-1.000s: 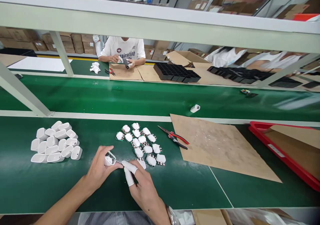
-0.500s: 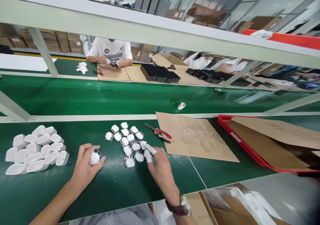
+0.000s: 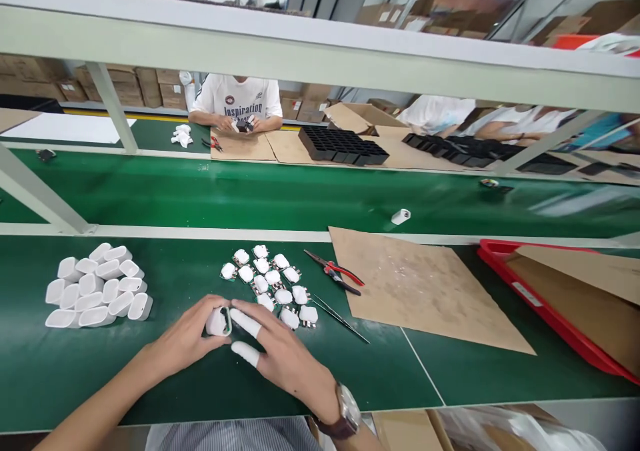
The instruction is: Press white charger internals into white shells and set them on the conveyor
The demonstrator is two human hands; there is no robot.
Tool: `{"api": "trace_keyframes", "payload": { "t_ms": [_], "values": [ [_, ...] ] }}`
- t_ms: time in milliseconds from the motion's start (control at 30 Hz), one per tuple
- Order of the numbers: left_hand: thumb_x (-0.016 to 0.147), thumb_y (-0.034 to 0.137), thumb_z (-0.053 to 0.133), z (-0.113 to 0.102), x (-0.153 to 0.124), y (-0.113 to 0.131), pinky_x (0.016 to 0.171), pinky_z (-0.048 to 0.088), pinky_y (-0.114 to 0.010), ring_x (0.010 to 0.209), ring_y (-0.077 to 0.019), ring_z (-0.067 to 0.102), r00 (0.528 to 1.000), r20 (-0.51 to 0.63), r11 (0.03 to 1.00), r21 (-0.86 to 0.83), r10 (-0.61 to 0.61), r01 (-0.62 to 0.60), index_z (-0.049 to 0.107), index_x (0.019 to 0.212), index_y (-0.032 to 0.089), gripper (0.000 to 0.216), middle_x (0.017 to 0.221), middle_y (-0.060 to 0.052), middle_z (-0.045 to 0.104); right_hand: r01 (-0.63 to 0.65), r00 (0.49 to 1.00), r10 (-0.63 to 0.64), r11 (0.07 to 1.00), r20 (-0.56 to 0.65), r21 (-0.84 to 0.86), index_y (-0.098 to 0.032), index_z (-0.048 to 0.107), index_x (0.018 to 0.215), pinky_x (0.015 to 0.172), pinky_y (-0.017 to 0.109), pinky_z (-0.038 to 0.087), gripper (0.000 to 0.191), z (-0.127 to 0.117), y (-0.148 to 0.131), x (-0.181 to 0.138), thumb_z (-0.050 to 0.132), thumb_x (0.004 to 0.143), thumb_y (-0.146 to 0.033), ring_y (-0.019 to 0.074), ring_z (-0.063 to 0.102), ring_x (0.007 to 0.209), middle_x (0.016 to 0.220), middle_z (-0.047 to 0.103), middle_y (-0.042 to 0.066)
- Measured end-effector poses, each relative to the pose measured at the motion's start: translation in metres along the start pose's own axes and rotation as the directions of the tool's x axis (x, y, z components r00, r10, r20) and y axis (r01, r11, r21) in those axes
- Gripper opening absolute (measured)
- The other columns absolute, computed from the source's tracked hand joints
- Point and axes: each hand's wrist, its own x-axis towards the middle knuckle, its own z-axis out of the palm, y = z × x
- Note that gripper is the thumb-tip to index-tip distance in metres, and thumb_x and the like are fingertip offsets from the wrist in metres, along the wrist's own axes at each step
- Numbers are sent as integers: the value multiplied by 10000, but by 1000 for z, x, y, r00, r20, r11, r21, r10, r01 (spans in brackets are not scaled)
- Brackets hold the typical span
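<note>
My left hand [image 3: 193,331] is wrapped round a white plastic housing [image 3: 216,323], its open end facing right. A bit of green circuit board shows in the opening. My right hand [image 3: 285,354], with white finger cots on two digits, reaches to that open end; these digits are apart and stretched out, and I cannot tell whether they touch the rim. Behind it lie several small circuit boards with white pads [image 3: 283,297]. Tweezers [image 3: 343,320] lie beside them. Several more white housings [image 3: 90,302] stand grouped at the left.
Red-and-black pliers [image 3: 335,271] lie by a brown cardboard sheet [image 3: 420,291]. A red tray [image 3: 560,317] holding cardboard is at the right. A white housing [image 3: 401,217] rests on the green belt [image 3: 280,194]. A co-worker [image 3: 240,104] sits opposite, below the overhead shelf [image 3: 320,44].
My right hand has left the circuit boards and come left to the housing in my left hand. The tweezers are now in sight beside the boards. The view has turned left.
</note>
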Motion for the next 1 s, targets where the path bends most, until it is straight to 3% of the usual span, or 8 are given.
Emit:
{"api": "trace_keyframes", "payload": {
  "t_ms": [133,300,433,500,600,733,833,1000],
  "values": [
    [999,233,602,-12,-10,7,972,589,-398,1171,-261,665,988,-97,985,134,123,-110,469,1450,304,476,1347,-100,575,-123,992,122,943,22,310,-319,415,1571,1096,467,576,612,27,3,16,626,1009,-202,243,652,1276,1515,551,112],
    [1013,190,533,-32,-23,27,920,600,-423,1167,-290,662,986,-76,927,358,146,-110,527,1399,297,400,1326,-107,592,-236,965,237,577,116,782,-319,384,1555,1019,486,609,705,65,13,16,715,936,-256,207,737,1105,1372,640,100],
    [982,246,614,-49,-24,41,845,610,-373,1108,-274,689,993,-51,945,317,103,-81,530,1403,321,435,1324,-86,614,-292,945,262,399,197,869,-276,429,1512,1027,496,586,740,82,12,17,801,873,-317,217,740,1078,1197,708,81],
    [964,276,655,-55,-22,40,825,603,-345,1067,-254,696,997,-44,965,254,70,-57,564,1337,316,386,1311,-78,618,-318,934,297,425,201,848,-248,499,1445,981,457,604,620,84,11,17,771,890,-301,207,745,1026,1158,714,79],
    [941,277,681,-61,-17,28,823,593,-327,1033,-233,689,993,-113,986,169,26,-7,577,1289,294,363,1279,-76,622,-318,929,358,643,93,697,-237,557,1381,853,388,634,479,75,9,14,683,919,-217,173,725,912,1210,673,91],
    [939,302,709,-64,-18,8,929,577,-378,1103,-250,664,947,-319,999,40,20,-8,585,1360,306,439,1212,-70,658,-242,968,250,933,2,265,-263,509,1470,1025,471,587,560,51,0,10,592,940,-102,243,666,1159,1396,595,119],
    [938,324,736,-68,-27,1,1003,548,-415,1182,-268,627,895,-447,1000,-5,17,-21,600,1389,324,472,1197,-70,686,-99,993,92,991,78,93,-244,518,1463,1130,534,521,541,44,-10,19,647,947,-145,326,565,1348,1490,558,130],
    [967,303,696,-66,-44,1,1015,558,-427,1231,-268,608,856,-514,998,49,48,-26,494,1525,351,595,1346,-102,579,48,980,-42,998,193,-30,-174,619,1288,1091,603,534,377,78,-26,57,712,931,-251,384,596,1271,1417,598,174]
  ]
}}
